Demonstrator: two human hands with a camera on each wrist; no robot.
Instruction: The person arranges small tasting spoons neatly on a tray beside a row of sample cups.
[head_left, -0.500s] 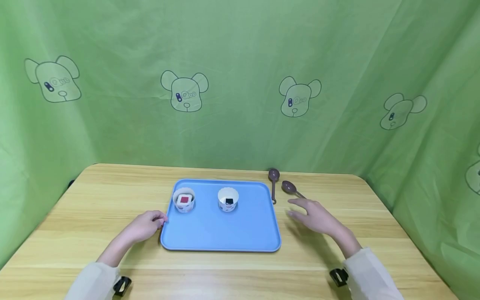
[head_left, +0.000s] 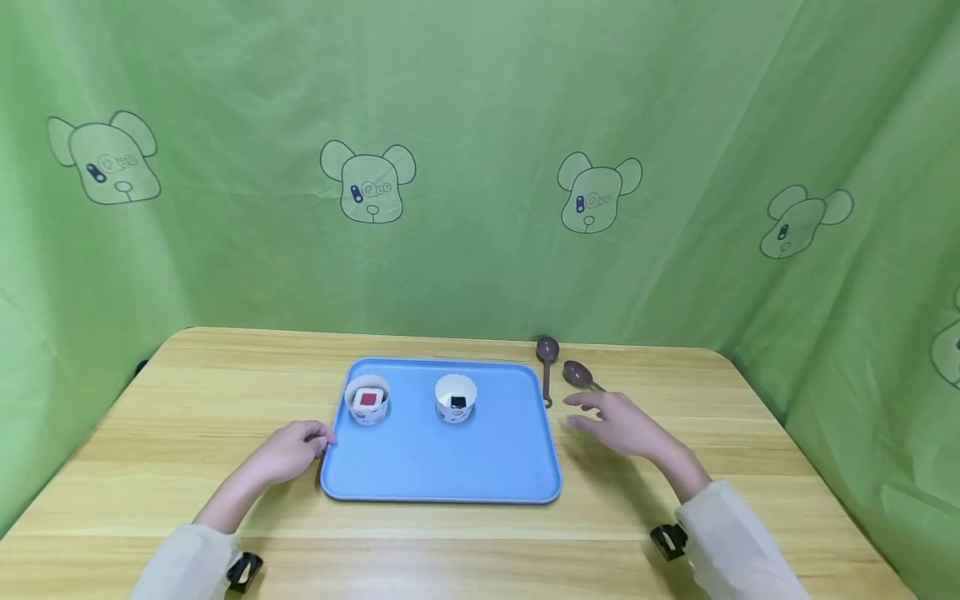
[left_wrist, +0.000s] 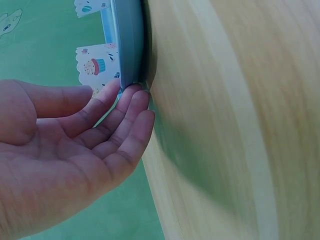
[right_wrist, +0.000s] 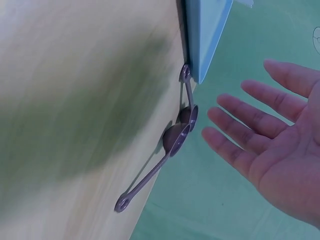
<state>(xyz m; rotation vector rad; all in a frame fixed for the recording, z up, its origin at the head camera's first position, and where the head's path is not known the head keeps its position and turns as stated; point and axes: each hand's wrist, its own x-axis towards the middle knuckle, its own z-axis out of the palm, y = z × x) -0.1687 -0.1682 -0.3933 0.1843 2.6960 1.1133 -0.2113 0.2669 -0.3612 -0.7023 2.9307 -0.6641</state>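
Observation:
A blue tray (head_left: 450, 467) lies on the wooden table with two patterned paper cups on it. The left cup (head_left: 377, 414) contains a white block with a red square; the right cup (head_left: 447, 388) contains a dark square piece. At the tray's left edge, my left hand (head_left: 288, 452) touches the side with its fingertips; in the left wrist view the thumb (left_wrist: 62, 101) stays apart from the fingers. My right hand (head_left: 618, 425) hovers right of the tray, its fingers loosely spread and holding nothing. Two brown spoons, one upright (head_left: 547, 367) and one slanted (head_left: 577, 374), lie beyond it.
A green curtain (head_left: 480, 275) with printed bear heads hangs behind the table and along its sides. The wooden tabletop (head_left: 420, 558) extends in front of the tray. Black straps (head_left: 244, 572) sit at both wrists.
My right hand has shifted slightly left, nearer the tray's right edge, and covers more of the slanted spoon's handle. My left hand and the tray stay in place.

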